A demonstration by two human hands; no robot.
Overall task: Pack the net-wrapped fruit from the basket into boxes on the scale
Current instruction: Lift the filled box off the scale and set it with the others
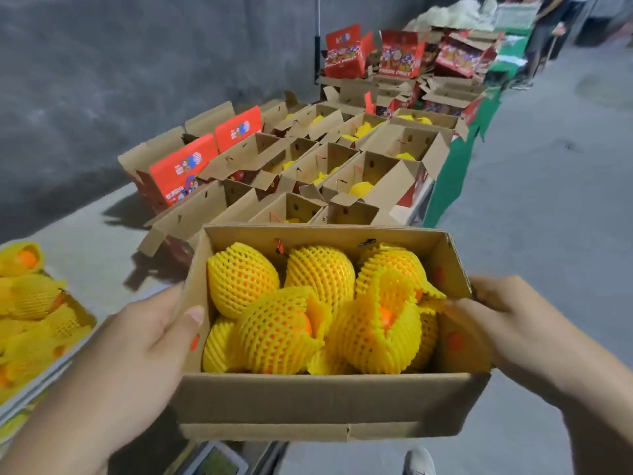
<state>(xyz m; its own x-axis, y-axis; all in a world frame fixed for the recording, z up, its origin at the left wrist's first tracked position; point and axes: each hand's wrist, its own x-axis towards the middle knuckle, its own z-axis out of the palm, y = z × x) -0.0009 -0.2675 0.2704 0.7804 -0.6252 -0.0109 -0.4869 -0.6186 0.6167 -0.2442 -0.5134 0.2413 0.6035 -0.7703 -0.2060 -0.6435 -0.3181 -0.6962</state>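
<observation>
Open cardboard box (329,402) at lower centre of frame, held up off any surface, flaps folded out. Packed with fruit (322,313) in yellow foam net sleeves, orange skin showing through mesh and at a few open sleeve ends. Roughly two rows, fruit touching each other and the box walls, tops about level with the rim.

Left hand (137,351) gripping left wall: thumb hooked over the rim into the box, fingers hidden outside. Right hand (507,323) gripping right wall, fingers curled over the rim, fingertips touching a net sleeve.

Basket (82,310) of more netted fruit at left edge, partly cut off. Scale display (219,462) just visible below the box at bottom edge, blurred. Shoe tip (419,461) at bottom, right of that.

Behind the box, centre to upper right: rows of open boxes (342,166), flaps up, close-packed, some with yellow netted fruit inside. Red printed boxes (400,56) stacked further back. Bare concrete floor (548,186) open along right side of frame; grey wall (137,63) upper left.
</observation>
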